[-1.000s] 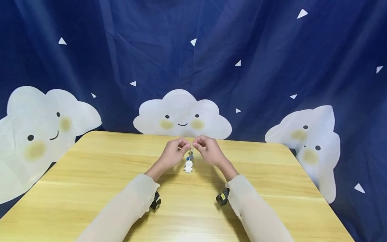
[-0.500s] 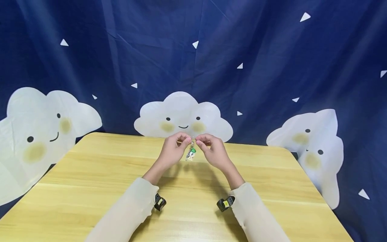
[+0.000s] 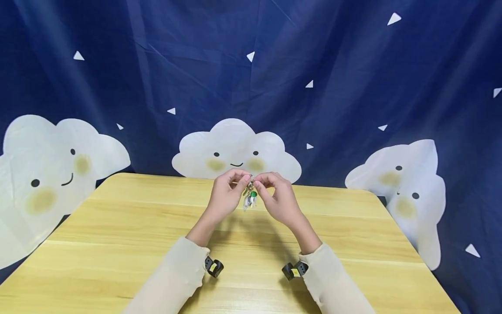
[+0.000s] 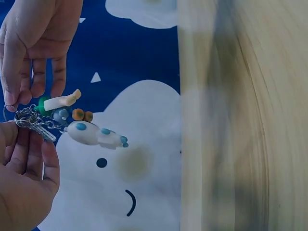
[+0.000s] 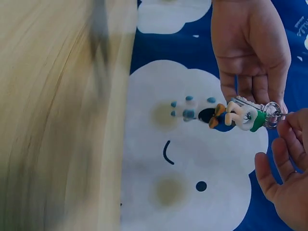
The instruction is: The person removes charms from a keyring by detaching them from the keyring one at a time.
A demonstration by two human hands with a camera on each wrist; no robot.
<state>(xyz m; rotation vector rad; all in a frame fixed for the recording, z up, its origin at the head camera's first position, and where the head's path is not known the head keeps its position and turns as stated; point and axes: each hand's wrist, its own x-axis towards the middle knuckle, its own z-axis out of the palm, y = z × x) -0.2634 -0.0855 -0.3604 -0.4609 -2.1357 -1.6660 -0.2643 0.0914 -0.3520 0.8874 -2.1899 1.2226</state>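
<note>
A keychain [image 3: 250, 198] hangs between my hands above the table. On it are a metal key [image 4: 43, 131], a silver ring [image 5: 272, 111] and several small figure charms. A white charm with blue spots [image 4: 91, 132] hangs lowest, near a green-topped charm [image 5: 257, 120] and a blue one with an orange bow [image 5: 222, 118]. My left hand [image 3: 226, 194] pinches the keychain at its ring, with the key by its fingers. Thumb and forefinger of my right hand [image 3: 279, 196] pinch a thin metal loop [image 4: 8, 113] at the top of the keychain.
Below the hands is a light wood table [image 3: 117, 244]. A dark blue curtain [image 3: 211, 78] printed with smiling white clouds hangs behind its far edge. Black wrist cameras [image 3: 213, 267] stick out from both beige sleeves.
The keychain has risen slightly and turned, so the green-topped charm shows instead of the white figure. Both hands have shifted up a little and stay close together at the ring.
</note>
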